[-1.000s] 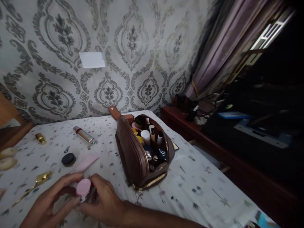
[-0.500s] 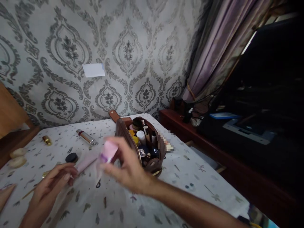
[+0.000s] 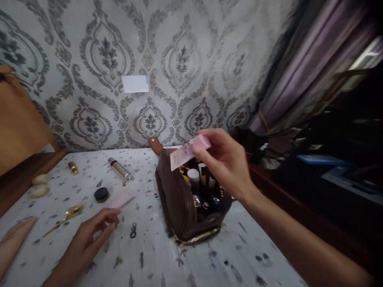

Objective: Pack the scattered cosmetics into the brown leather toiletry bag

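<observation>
My right hand pinches a small pink squeeze tube by its cap end, tilted, with the flat end pointing left. It hangs above the brown cosmetic bag, which stands unzipped. Inside the bag are a white-capped jar, a light-coloured tube and several other cosmetics. My left hand is at the lower left, its fingers loosely curved and apart. A second pink tube lies on the cloth just past its fingertips, its near end hidden behind them.
On the patterned cloth lie a black round jar, a silver cylinder, a gold-capped item, a gold tool and small black rings. Part of a bare limb shows at the left edge. A dark red furniture piece stands right.
My right hand has carried the pink tube rightward and up, over the bag. My left hand stays low by the other pink tube. The view has shifted.
</observation>
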Action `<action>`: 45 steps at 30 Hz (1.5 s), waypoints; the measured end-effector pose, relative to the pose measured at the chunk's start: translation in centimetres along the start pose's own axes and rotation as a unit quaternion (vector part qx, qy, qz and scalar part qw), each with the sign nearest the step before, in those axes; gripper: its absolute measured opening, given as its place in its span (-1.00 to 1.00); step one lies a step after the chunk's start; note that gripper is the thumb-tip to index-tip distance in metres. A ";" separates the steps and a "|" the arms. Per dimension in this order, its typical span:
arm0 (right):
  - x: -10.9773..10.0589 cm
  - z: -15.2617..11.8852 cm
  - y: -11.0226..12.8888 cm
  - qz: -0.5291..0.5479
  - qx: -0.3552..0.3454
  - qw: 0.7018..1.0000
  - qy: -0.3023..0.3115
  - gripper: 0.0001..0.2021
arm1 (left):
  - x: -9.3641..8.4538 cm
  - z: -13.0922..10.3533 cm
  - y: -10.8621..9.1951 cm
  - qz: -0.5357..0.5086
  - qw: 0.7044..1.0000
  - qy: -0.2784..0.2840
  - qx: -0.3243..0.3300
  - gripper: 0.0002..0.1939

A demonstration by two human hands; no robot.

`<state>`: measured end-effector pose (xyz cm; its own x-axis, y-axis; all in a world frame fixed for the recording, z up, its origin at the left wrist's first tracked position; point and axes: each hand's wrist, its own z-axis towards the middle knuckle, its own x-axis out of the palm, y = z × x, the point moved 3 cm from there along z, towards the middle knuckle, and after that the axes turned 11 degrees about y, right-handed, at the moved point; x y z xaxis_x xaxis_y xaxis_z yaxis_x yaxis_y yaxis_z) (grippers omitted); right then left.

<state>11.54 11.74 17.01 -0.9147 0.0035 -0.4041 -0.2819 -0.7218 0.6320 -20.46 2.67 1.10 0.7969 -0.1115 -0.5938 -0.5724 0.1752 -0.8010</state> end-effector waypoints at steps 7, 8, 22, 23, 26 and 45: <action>5.5 -6.4 2.8 0.039 -0.022 0.999 0.018 -0.76 | -2.7 0.1 1.3 -0.006 0.979 -0.198 -0.043 -0.65; 6.7 -7.4 2.5 0.040 -0.020 0.998 0.047 -0.76 | -3.0 0.0 1.7 -0.008 0.974 -0.219 -0.051 -0.65; 16.3 -14.4 -3.1 0.224 0.227 0.940 0.121 -0.73 | -2.9 0.1 3.4 0.123 0.968 -0.216 -0.042 -0.76; 16.7 -14.5 -3.3 0.245 0.239 0.931 0.124 -0.73 | -2.7 0.1 3.5 0.137 0.967 -0.212 -0.038 -0.77; 18.0 -14.4 -3.7 0.302 0.256 0.908 0.134 -0.72 | -2.7 0.3 4.0 0.167 0.962 -0.214 -0.032 -0.78; 20.1 -14.2 -2.8 0.071 0.153 0.951 0.260 -0.73 | -3.5 5.3 7.7 0.267 0.948 -0.154 -0.077 -0.64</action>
<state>-1.99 3.95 -2.28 -0.7058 -0.4792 -0.5217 -0.3092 -0.4542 0.8355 -26.63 9.63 -2.55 0.3899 0.2484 -0.8867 -0.9130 -0.0213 -0.4074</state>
